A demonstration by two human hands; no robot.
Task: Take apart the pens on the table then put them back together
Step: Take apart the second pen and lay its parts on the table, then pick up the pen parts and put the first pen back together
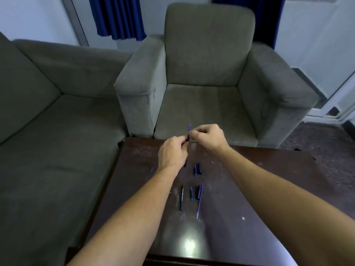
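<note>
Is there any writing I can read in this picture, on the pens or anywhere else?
Black pen barrel on the table: a line of pale print runs along it, too small and blurred to read.
Other pen parts, armchair, sofa, curtains: no writing visible.
Nothing in the picture can be read.

Bare table [269,179] right of pen parts [197,191]

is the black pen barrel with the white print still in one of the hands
No, the black pen barrel lies on the table, nearer the camera than both hands, which hold a thin blue refill.
</note>
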